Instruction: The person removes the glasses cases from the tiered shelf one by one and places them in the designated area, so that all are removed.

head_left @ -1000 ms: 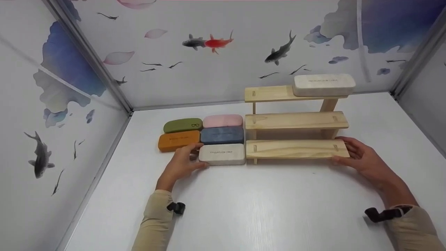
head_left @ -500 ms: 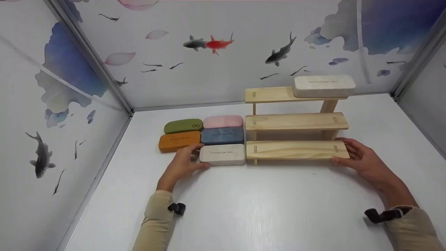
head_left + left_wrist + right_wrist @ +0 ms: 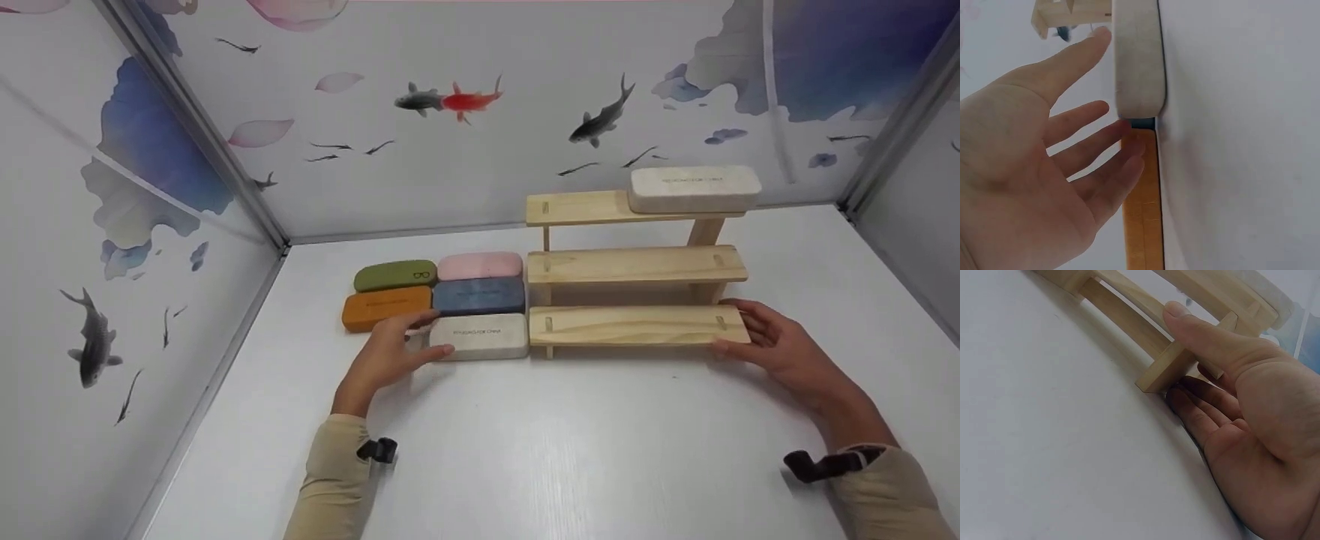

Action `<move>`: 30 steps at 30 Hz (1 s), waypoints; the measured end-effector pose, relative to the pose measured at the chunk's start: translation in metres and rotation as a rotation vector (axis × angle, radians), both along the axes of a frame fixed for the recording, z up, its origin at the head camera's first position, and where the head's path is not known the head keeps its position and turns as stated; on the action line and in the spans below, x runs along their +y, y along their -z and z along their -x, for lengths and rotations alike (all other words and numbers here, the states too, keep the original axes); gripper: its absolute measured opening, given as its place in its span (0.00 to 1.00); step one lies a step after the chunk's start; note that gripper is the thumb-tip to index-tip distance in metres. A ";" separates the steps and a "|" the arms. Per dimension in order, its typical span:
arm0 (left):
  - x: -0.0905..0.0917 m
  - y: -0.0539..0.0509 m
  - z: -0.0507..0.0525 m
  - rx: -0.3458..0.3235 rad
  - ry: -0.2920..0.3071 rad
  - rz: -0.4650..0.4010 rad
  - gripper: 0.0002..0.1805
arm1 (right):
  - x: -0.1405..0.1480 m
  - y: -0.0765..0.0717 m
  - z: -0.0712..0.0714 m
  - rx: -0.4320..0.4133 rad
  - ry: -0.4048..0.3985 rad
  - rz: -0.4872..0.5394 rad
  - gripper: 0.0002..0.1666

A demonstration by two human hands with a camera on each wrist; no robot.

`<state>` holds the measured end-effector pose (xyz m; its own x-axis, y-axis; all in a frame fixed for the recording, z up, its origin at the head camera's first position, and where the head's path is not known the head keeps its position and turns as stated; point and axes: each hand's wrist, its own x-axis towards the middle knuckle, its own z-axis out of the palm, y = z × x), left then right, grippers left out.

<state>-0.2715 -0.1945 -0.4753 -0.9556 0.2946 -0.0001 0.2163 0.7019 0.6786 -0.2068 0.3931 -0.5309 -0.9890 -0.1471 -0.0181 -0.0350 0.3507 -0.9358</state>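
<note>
In the head view, a white glasses case (image 3: 480,337) lies on the table beside a three-tier wooden display shelf (image 3: 637,325). My left hand (image 3: 390,350) is at the case's left end, thumb near its front edge and the other fingers spread toward the back. The left wrist view shows this hand (image 3: 1044,152) with loosely bent fingers beside the white case (image 3: 1139,62) and orange case (image 3: 1143,208). My right hand (image 3: 780,341) grips the right end of the lowest tier, thumb in front and fingers behind; the right wrist view shows the curled fingers (image 3: 1196,413) against its end.
Behind the near white case lie blue (image 3: 480,295), pink (image 3: 480,265), orange (image 3: 386,307) and green (image 3: 394,275) glasses cases, packed together. Another white case (image 3: 694,189) sits on the top tier's right side. Printed walls (image 3: 480,165) stand behind and at the sides.
My left thumb has lifted from the table in front of the white case to its upper front edge. The view has tilted up slightly. My right hand and the shelf stay in place.
</note>
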 end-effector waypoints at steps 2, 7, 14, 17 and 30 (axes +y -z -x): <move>0.002 -0.005 -0.002 0.027 -0.023 -0.001 0.39 | 0.000 0.001 -0.001 0.003 -0.010 0.017 0.44; 0.018 -0.018 -0.008 0.114 -0.052 -0.022 0.34 | -0.001 0.001 -0.001 0.007 -0.022 0.041 0.43; 0.056 -0.040 -0.014 0.223 0.050 -0.133 0.29 | -0.002 -0.001 0.000 0.002 -0.008 0.019 0.43; 0.071 -0.050 -0.011 0.262 0.089 -0.162 0.28 | -0.001 0.000 0.000 0.006 -0.016 0.012 0.42; 0.140 -0.089 0.021 0.341 0.235 -0.230 0.30 | -0.001 0.002 0.002 0.011 -0.006 0.002 0.43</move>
<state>-0.2929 -0.0542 -0.3866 -0.7970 0.4586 0.3929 0.5890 0.4465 0.6736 -0.2089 0.3924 -0.5326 -0.9882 -0.1529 -0.0074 -0.0469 0.3482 -0.9362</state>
